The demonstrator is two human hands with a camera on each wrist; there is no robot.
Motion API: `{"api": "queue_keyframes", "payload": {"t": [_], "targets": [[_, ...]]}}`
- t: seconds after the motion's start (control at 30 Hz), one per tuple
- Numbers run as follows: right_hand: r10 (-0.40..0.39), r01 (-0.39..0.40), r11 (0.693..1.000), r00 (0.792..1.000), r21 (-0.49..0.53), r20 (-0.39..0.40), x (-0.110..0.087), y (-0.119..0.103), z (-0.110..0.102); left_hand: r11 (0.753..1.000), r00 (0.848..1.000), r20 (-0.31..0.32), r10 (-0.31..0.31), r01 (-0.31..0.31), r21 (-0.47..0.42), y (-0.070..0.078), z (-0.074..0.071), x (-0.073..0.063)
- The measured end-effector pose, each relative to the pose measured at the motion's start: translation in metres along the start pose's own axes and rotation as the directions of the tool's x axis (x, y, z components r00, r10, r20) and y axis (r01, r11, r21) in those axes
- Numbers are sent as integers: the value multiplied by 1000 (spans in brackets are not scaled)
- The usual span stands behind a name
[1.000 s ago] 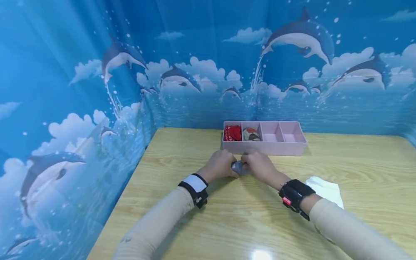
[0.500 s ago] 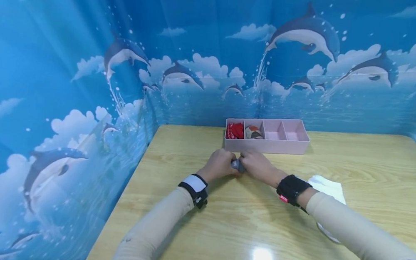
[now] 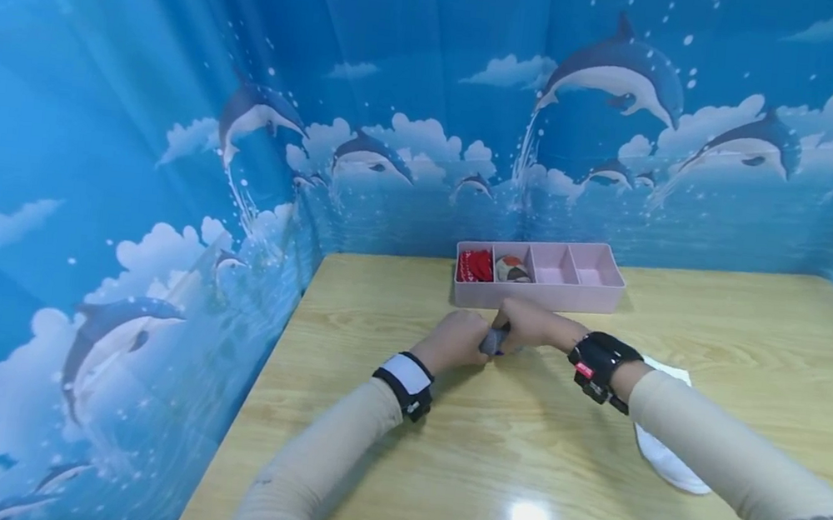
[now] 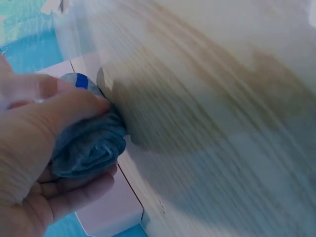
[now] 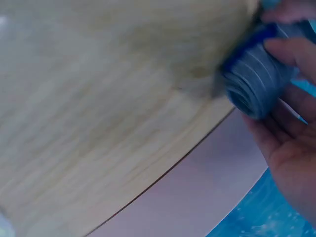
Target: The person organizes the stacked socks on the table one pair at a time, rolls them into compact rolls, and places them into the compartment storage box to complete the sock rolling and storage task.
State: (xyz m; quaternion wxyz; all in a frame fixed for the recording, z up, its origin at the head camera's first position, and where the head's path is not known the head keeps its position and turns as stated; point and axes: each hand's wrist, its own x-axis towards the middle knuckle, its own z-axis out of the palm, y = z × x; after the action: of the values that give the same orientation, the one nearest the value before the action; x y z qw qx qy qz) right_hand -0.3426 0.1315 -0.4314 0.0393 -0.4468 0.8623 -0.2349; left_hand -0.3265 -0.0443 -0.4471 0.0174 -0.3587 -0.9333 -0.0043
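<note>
Rolled grey sock held between two hands, near the centre of the head view, just in front of the long box. The fabric shows fine pale stripes, a blue patch and a coiled end. It is judged light, soft and readily squeezed, neither fragile nor very slippery; the likelier fault is loosening of the coil. The best hold is probably across the roll's middle, thumb on the outer layer and fingers opposite, with moderate pressure. The grip of the left hand pinches the roll between thumb and fingers; that of the right hand does likewise from the other side. Beyond, at upper centre-right, stands a pink four-compartment box: red fabric bundle in the leftmost compartment, multicoloured fabric bundle in the next. At right, a white sock lies on the wood-grained worktop, partly hidden by the right forearm.
</note>
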Motion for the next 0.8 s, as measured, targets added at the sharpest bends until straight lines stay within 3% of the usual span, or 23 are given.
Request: {"api": "queue_keyframes", "payload": {"t": [0.13,0.23,0.37,0.63,0.73,0.8], "targets": [[-4,-19,974,995,-228,-100,-14,-5,13,1000,1000,-11,-14,14,-25,0,2,3],[-13,-69,894,983,-443,-181,-21,-10,24,997,1000,-16,-26,25,-73,-2,4,7],[-30,-110,831,970,-546,-241,-25,-9,35,992,999,-12,-37,35,-120,-3,7,11],[3,-123,827,977,-548,-213,-29,-5,34,985,997,-5,-80,78,-157,-3,5,13],[5,-123,836,976,-535,-216,-32,-5,28,973,998,-27,-64,57,-222,-3,3,14],[7,-122,859,974,-497,-227,-33,-6,19,955,996,-69,-51,29,-296,-4,-1,16]]}}
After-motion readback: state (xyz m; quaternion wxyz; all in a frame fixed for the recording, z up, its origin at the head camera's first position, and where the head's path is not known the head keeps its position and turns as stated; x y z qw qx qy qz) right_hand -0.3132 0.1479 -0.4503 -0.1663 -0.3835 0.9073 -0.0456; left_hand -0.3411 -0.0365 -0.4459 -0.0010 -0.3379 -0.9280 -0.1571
